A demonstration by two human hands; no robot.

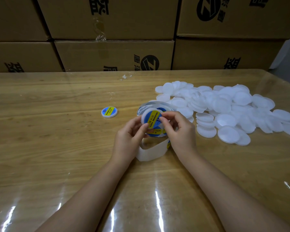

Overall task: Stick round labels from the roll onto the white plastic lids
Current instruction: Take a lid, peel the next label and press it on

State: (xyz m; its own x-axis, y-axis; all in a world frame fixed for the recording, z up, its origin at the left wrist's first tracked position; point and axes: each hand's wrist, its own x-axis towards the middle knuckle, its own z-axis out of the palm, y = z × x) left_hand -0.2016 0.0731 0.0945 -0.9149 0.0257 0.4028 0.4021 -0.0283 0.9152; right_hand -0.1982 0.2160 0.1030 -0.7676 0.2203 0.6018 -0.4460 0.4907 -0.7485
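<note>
Tilted white lid (143,118), blue-yellow label (151,117) perhaps half-stuck, above loose label strip (151,154); plain lids (224,111) heaped rightward.

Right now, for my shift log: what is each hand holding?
Left hand: grips the white lid by its near edge.
Right hand: pinches the same lid, fingertips on its round label.

person | left hand (129,137): bare, slim fingers (141,131), nails short and plain | right hand (182,133): bare, same short plain nails | left forearm (90,190), right forearm (218,185): both slender, smooth, uncovered from behind the fingers to the frame's lower edge
</note>
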